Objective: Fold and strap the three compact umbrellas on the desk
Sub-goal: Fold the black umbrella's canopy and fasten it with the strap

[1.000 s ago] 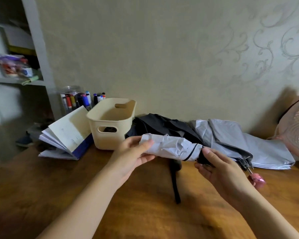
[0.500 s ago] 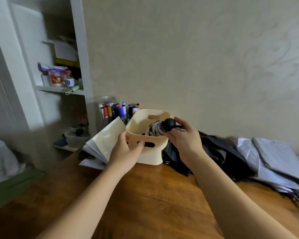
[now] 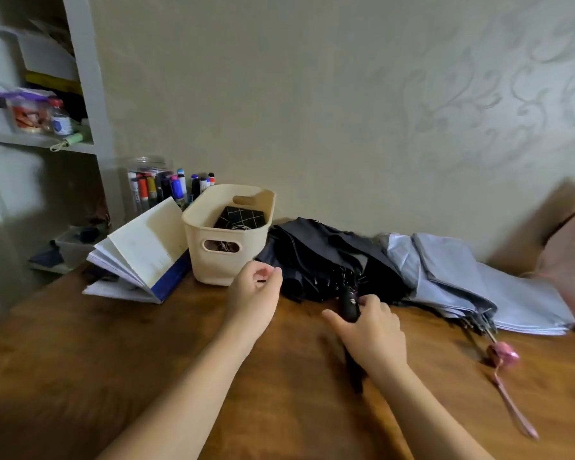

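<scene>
On the desk (image 3: 120, 370), seen from the head camera, the first umbrella, rolled in both hands a second ago, now stands in the cream basket (image 3: 228, 247), so one of three looks done. Right hand (image 3: 367, 325) has moved to close its fingers on the black umbrella (image 3: 316, 260) handle; left hand (image 3: 256, 293) hovers loosely curled, empty, while the grey umbrella (image 3: 462, 287) lies unfolded beside it.

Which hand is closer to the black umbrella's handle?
The right hand. Its fingers touch the black umbrella's handle. The left hand is off to the handle's left, near the basket, touching nothing I can see.
</scene>
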